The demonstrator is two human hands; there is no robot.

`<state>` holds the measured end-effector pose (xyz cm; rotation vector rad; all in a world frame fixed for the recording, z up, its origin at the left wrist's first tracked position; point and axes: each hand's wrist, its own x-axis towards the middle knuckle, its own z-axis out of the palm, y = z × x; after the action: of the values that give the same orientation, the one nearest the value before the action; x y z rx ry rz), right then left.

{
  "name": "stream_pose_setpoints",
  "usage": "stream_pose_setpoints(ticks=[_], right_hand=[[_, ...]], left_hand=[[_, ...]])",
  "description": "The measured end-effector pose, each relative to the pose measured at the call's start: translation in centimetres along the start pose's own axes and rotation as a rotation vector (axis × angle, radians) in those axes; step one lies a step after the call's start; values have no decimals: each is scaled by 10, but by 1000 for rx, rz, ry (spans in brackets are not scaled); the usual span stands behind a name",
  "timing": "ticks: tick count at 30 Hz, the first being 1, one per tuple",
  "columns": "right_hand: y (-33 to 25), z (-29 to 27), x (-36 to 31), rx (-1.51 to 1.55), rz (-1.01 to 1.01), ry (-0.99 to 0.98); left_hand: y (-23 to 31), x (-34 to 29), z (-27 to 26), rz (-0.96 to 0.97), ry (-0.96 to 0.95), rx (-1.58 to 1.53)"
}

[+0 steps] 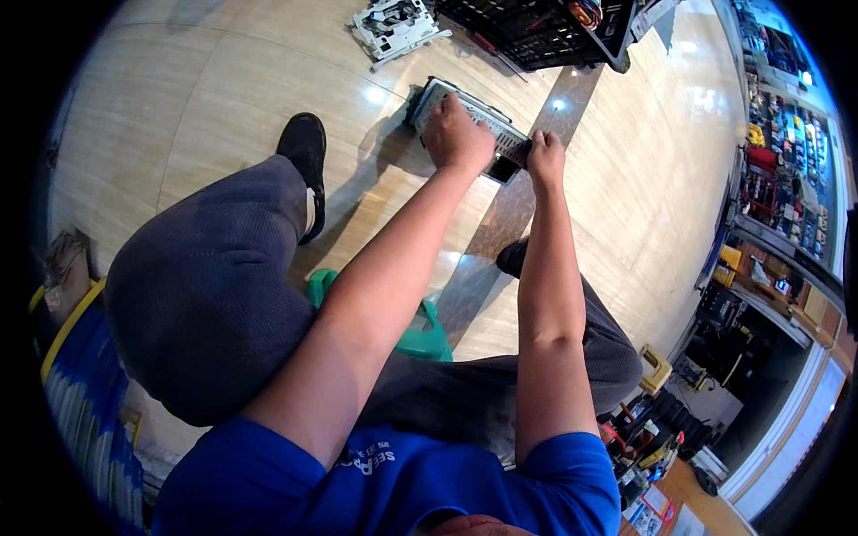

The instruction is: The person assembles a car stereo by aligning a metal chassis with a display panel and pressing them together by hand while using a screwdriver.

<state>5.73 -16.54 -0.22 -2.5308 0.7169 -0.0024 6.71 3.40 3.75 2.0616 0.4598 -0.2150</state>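
Observation:
A flat, boxy electronic unit (502, 128) with a slotted metal casing is held low over the tiled floor, between my feet and a black crate. My left hand (458, 138) lies across its top, with the fingers curled over the far edge. At the unit's right end is my right hand (546, 159), closed in a pinch. A thin shaft seems to point away from it, but what the fingers hold is too small to make out. The unit's underside and part of its near side are hidden behind my left hand.
Beyond the unit stands a black plastic crate (534, 45) with coloured wires at its top. A pale metal frame (393, 29) lies left of it. A green plastic stool (424, 339) is beneath me. Stocked shelves (791, 170) line the right; blue, yellow-edged objects (89, 384) stand at left.

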Motion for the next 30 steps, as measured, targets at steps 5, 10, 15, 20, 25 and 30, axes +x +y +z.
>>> stream_pose_setpoints(ticks=[5,10,15,20,25,30], right_hand=[[-43,-2,25,-194,-87,-103],[-29,0,55,-81,-97,-142],[-13,11,40,635,160,-207],[96,43,14,642,405,-81],[208,68,-6,163,459,61],[170,90,-19,60,302,51]], left_hand=[[-12,13,-5,-40,-49,13],[-25,16,15,125,77,-26],[-51,30,25,162,59,-145],[-41,37,24,31,-78,-147],[-16,38,22,158,-75,-117],[-22,45,7,173,-185,13]])
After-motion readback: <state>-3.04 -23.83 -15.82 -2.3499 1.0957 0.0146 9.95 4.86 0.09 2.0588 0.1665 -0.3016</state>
